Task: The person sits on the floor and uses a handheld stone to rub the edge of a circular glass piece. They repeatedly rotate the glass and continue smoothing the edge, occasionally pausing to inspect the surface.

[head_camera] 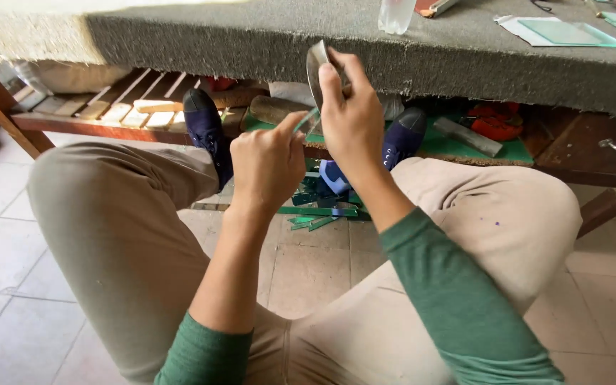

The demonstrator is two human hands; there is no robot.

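The right hand (351,117) is raised just below the front edge of the grey felt-covered tabletop (251,36), fingers and thumb clamped on a curved, greyish piece of glass (316,68) held upright, its top edge level with the tabletop's edge. The right forearm slopes down and back toward the body in a green sleeve (458,299). The left hand (269,164) sits just left of and below the right one, curled into a loose fist and pinching a thin, pale-green sliver of glass (306,120) whose tip meets the lower edge of the curved piece. The left forearm rises nearly straight from the lap.

Both knees in beige trousers (122,221) spread to either side of the hands. Below the tabletop, dark blue canvas shoes (204,128) rest on a wooden slatted lower shelf (130,107). On the pale tiled floor (8,271) beneath the hands lie green-tinted glass offcuts (319,214). Also under the tabletop, to the right, are a grey metal bar (468,137) on a green board and a crumpled red-orange object (495,122). On top of the tabletop, toward its right end, a flat rectangular pane of clear green-edged glass (570,33) lies on white paper, and a clear plastic bottle (396,16) stands just above the right hand.
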